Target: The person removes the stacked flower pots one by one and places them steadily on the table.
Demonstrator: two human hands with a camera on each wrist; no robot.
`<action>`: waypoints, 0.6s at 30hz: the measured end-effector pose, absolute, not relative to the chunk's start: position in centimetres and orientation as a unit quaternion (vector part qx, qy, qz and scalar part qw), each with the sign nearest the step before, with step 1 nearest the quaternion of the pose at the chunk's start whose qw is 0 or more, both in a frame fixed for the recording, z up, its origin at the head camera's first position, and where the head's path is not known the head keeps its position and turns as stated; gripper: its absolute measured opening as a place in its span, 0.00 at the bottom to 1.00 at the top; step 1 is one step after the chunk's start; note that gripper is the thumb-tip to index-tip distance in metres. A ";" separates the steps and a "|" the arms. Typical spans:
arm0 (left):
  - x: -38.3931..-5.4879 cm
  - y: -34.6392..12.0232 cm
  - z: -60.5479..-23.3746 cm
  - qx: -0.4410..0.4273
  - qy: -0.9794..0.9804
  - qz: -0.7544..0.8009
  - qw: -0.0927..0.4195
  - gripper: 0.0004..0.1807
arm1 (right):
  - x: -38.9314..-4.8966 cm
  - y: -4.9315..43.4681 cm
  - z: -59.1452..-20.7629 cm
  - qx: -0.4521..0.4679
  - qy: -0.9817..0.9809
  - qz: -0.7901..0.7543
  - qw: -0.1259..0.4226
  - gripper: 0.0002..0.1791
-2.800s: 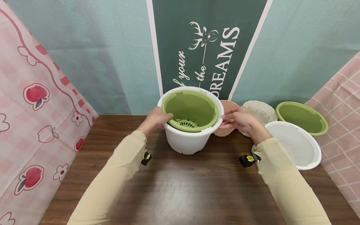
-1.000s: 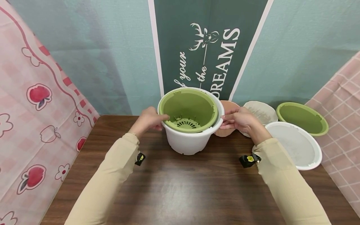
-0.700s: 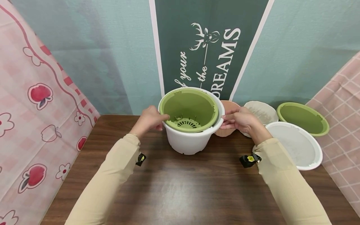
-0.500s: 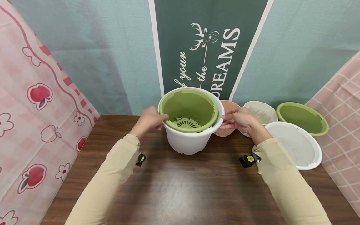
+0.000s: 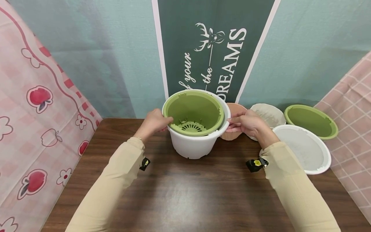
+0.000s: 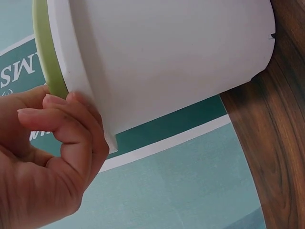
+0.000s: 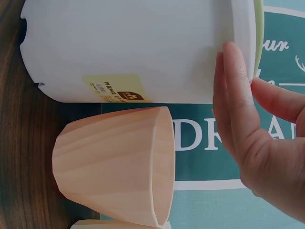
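Observation:
A white flowerpot stands upright at the back of the table, with a green flowerpot nested in it. The green pot sits toward the left, its slotted bottom visible. My left hand pinches the left rims, thumb over the green one; in the left wrist view its fingers curl against the white rim. At the opposite side my right hand pinches the white rim between thumb and fingers. The right wrist view shows a yellow label on the white pot's wall.
Right of the pots stand a peach pot and a ribbed white pot. Farther right are a green pot and a white one. A curtain hangs behind the brown wooden table.
Since the oldest frame, the green flowerpot has shifted left inside the white one, and my left hand has moved slightly left. My right hand keeps its place. Over the last second almost nothing moves.

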State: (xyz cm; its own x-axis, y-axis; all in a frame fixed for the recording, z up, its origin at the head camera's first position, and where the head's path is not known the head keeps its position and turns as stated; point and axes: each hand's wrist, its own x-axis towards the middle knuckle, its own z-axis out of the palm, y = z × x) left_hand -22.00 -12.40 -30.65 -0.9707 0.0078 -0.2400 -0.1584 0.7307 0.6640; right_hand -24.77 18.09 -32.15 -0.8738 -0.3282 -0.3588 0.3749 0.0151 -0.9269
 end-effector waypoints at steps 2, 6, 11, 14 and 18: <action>-22.0 -12.4 -30.6 -0.040 0.923 0.364 0.115 0.13 | -24.8 18.0 -32.1 0.016 0.668 -0.701 0.250 0.08; -22.1 -12.5 -30.6 -0.036 0.924 0.364 0.117 0.13 | -24.8 18.0 -32.1 0.016 0.668 -0.700 0.250 0.08; -22.1 -12.5 -30.6 -0.039 0.927 0.357 0.110 0.11 | -24.8 18.0 -32.1 0.018 0.667 -0.702 0.250 0.08; -22.2 -12.4 -30.5 -0.038 0.930 0.352 0.102 0.10 | -24.8 18.0 -32.2 0.019 0.667 -0.702 0.249 0.07; -22.1 -12.4 -30.4 -0.032 0.932 0.349 0.096 0.10 | -24.8 18.0 -32.2 0.019 0.666 -0.703 0.248 0.07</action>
State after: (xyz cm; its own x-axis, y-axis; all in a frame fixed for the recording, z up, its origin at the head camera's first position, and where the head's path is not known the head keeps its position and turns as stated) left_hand -22.05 -12.37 -30.36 -0.9795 0.0070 -0.2013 -0.1268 0.7549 0.6434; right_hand -24.85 17.98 -32.21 -0.8760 -0.3237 -0.3575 0.3748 0.0095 -0.9271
